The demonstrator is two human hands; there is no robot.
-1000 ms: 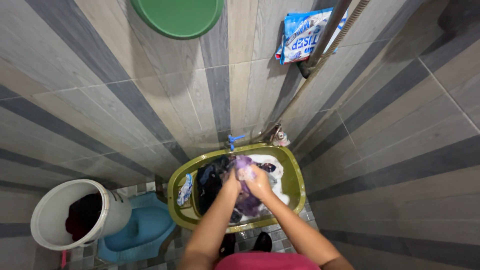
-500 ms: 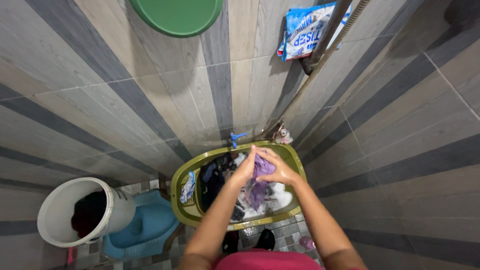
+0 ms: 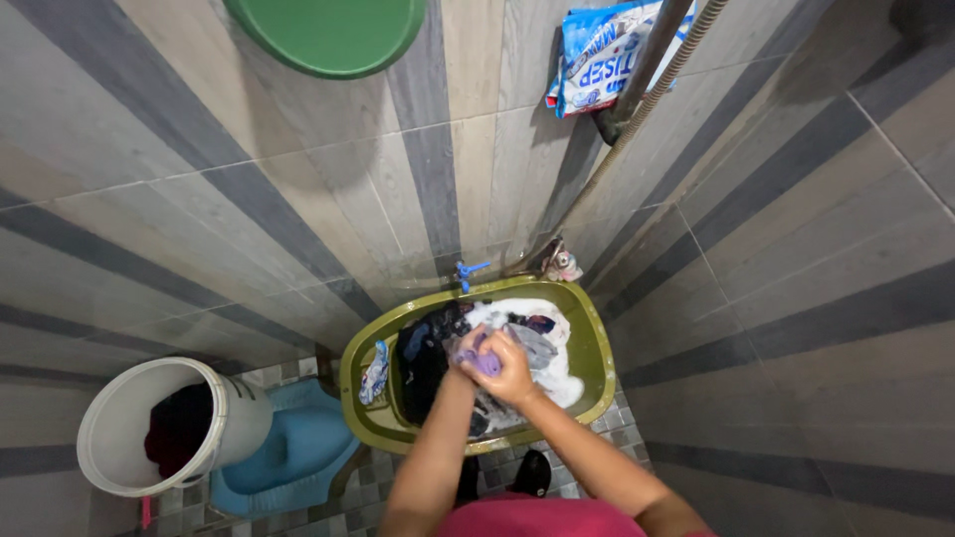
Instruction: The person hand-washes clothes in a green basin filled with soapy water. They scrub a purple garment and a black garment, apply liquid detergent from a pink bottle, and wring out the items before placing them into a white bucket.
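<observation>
**Q:** Purple cloth (image 3: 481, 360), is that what the 2 hands are on?

**R:** Yes. Both hands meet over the olive-green basin (image 3: 598, 350). The right hand (image 3: 512, 370) has its grip closed around the bunched purple cloth, and the left hand (image 3: 466, 350) presses against it from the other side, fingers curled on the same bunch.

**Q:** Where does the cloth sit?

**R:** Just above the pile of wet laundry (image 3: 433, 350) in the basin, dark pieces to the left and white suds (image 3: 557, 383) to the right. The basin stands on the small-tiled floor (image 3: 497, 465) against the striped wall.

**Q:** Anything on the basin's rim?

**R:** 1 small blue-and-white packet (image 3: 375, 373) hangs over the left edge. A blue tap (image 3: 468, 270) juts from the wall just behind the basin.

**Q:** And around it?

**R:** A white bucket (image 3: 237, 418) with dark and red clothes inside stands at the left, beside a blue squat toilet (image 3: 298, 452). High on the wall hangs a green round tub (image 3: 333, 35), and a blue detergent bag (image 3: 595, 55) sits by a pipe (image 3: 642, 70) at the upper right.
</observation>
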